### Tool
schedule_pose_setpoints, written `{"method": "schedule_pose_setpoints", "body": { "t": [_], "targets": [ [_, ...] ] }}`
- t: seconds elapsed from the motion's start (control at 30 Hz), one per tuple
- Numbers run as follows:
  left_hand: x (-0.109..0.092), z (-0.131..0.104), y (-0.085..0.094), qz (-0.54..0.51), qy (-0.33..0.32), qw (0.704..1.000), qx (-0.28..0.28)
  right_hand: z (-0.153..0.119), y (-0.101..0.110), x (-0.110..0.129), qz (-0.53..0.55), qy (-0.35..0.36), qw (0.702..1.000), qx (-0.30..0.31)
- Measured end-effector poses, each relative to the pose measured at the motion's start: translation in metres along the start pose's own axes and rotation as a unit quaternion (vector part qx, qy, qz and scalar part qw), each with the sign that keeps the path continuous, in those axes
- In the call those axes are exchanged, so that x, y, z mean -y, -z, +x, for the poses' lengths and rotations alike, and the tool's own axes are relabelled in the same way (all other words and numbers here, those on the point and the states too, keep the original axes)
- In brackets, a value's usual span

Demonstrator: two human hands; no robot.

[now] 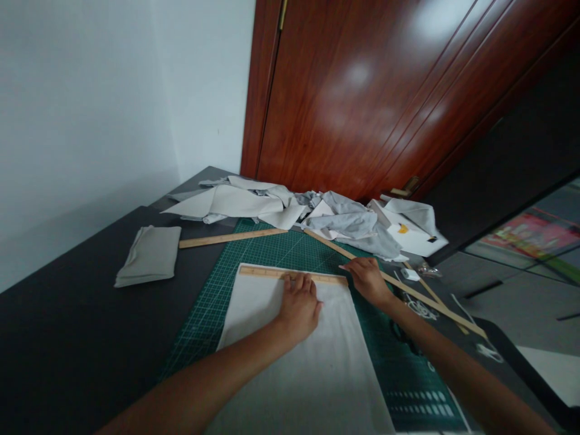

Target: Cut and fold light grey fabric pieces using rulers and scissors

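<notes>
Left fingers [299,281] partly hiding ruler [263,272], cloth [326,362] cropped

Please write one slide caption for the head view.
Left hand resting on a wooden ruler atop pale cloth over a green mat; right hand holding a small pale item.

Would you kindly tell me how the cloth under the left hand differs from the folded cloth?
The white cloth lies spread on the green cutting mat; the folded cloth sits on the dark tabletop. The white cloth bears a wooden ruler and the left hand; the folded cloth bears neither. Both are pale.
</notes>
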State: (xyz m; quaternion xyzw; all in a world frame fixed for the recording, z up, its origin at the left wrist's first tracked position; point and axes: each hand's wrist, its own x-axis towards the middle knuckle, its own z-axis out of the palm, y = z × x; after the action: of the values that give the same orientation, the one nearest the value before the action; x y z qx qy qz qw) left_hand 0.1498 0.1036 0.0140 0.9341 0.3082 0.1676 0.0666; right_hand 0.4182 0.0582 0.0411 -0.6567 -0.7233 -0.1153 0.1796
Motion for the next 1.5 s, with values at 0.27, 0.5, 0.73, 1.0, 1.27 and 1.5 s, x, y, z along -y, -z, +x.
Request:
{"method": "schedule_pose_setpoints", "body": {
  "t": [0.27,0.5,0.73,1.0,1.27,1.5],
  "targets": [
    [0.002,0.002,0.0,0.022,-0.01,1.0,-0.011,0.004,-0.039,-0.006,0.168,-0.05,0.977,-0.122],
    [0.002,0.003,0.0,0.019,-0.004,1.0,0.0,-0.024,-0.037,-0.027,0.202,-0.041,0.975,-0.078],
    [0.002,0.004,0.002,0.02,-0.007,1.0,0.004,-0.02,-0.031,-0.03,0.191,-0.005,0.98,-0.045],
    [0.002,0.005,0.003,0.025,-0.005,0.999,0.026,-0.019,-0.033,-0.023,0.2,-0.001,0.979,-0.046],
    [0.003,0.004,0.002,0.035,-0.013,0.999,0.003,-0.021,-0.027,-0.026,0.192,0.007,0.981,-0.025],
    [0.001,0.007,0.011,0.056,-0.034,0.998,0.018,-0.027,-0.032,-0.046,0.154,-0.095,0.976,-0.12]
  ]
}}
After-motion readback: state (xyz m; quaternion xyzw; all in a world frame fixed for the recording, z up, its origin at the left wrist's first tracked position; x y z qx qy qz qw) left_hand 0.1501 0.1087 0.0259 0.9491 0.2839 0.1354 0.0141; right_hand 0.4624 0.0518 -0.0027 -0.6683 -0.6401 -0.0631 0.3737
